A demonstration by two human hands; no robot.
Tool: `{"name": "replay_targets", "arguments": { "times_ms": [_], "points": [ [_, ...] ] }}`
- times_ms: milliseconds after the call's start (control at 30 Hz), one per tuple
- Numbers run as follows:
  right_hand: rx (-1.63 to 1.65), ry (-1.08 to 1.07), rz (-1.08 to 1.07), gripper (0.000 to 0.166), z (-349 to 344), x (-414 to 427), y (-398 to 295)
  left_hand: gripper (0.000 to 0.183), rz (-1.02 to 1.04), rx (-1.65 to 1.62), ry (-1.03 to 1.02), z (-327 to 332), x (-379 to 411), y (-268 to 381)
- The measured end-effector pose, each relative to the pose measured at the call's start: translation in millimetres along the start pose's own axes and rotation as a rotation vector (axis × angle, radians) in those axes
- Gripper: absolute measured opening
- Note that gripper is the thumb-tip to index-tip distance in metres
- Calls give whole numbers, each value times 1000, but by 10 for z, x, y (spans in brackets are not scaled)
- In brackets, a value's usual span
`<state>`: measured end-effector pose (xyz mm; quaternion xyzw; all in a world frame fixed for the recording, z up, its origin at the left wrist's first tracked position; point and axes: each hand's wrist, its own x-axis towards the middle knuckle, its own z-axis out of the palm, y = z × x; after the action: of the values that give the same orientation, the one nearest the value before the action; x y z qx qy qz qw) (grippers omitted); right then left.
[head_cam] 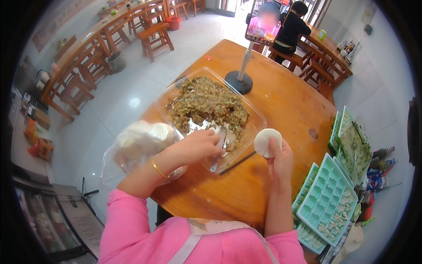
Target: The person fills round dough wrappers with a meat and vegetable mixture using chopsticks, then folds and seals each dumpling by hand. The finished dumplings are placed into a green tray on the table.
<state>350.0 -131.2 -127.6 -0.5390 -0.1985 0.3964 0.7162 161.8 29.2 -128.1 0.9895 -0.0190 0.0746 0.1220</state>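
My right hand [279, 155] pinches a round white dough wrapper [265, 142] by its edge, thumb on top, right of the filling tub. My left hand [206, 143] is over the near end of the clear plastic tub [260, 120], at a metal spatula [216, 161]; whether its fingers grip the spatula cannot be made out. Chopped brown-green filling [207, 100] fills the far part of the tub. A clear plastic bag [115, 155] with stacked wrappers [161, 132] lies left of the tub, partly behind my left forearm. A dark stick [238, 163] lies beside the tub's near right side.
A phone [268, 21] on a stand [239, 82] rises behind the tub. Green compartment trays [318, 204], one partly filled with dumplings [339, 211], stand at the right, near a container of green filling [356, 148]. A person [291, 26] sits beyond, among wooden stools [156, 36].
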Motion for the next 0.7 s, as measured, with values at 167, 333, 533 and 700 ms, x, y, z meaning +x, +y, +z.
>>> {"name": "replay_targets", "arguments": {
  "times_ms": [167, 333, 533, 700],
  "points": [
    [33, 0, -31, 29, 28, -34, -68, 23, 36, 21, 60, -34, 127, -97],
    [62, -21, -17, 27, -12, -12, -31, 12, -309, -310, 337, -374, 196, -348],
    [75, -28, -19, 28, -6, -38, -64, 19, -303, -328, 350, -346, 766, -645],
    [93, -17, -31, 28, -41, -29, -93, 24, -322, -439, 166, -165, 756, -708]
  ]
}}
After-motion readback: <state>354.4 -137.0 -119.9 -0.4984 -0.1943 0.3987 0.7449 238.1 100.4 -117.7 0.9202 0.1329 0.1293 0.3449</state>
